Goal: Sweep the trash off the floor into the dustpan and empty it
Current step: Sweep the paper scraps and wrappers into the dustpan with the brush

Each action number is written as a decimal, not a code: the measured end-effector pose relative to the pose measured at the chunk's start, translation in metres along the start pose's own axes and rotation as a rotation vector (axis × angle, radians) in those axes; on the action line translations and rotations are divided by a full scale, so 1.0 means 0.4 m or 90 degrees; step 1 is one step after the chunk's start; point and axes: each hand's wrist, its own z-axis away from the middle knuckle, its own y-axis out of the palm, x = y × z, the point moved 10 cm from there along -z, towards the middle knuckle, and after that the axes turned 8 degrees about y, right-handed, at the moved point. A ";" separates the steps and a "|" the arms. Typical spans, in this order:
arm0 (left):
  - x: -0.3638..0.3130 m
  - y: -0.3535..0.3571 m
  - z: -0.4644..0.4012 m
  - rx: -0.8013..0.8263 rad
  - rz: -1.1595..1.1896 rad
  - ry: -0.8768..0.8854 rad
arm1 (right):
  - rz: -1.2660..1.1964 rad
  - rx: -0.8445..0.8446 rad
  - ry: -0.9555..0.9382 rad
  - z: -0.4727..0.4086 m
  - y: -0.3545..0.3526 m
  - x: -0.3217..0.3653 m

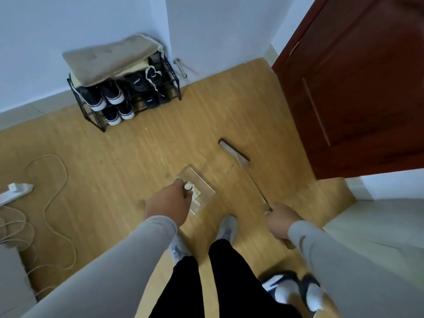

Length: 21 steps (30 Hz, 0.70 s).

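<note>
My left hand (168, 201) has a closed grip on the dustpan (198, 191), trash (191, 188) inside, above the floor (128, 157), my right (278, 222) clasping the broom (234, 153); sweeping looks done, so next I carry it level to empty.

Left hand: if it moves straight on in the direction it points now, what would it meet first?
The left hand points forward and down over the clear dustpan, so it would probably meet the white trash in the pan first. The depth is unclear in this one view.
</note>
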 end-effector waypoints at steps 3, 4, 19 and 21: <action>0.005 -0.003 -0.005 0.004 -0.005 0.002 | -0.002 0.032 -0.008 0.023 0.135 0.033; 0.004 -0.002 -0.002 0.003 -0.003 0.004 | -0.018 0.053 -0.004 0.038 0.169 0.030; -0.002 -0.007 0.018 -0.002 -0.004 0.011 | -0.179 0.011 -0.030 0.141 -0.059 -0.026; 0.001 -0.008 0.014 0.000 -0.003 0.010 | -0.071 -0.006 -0.017 0.086 -0.021 0.026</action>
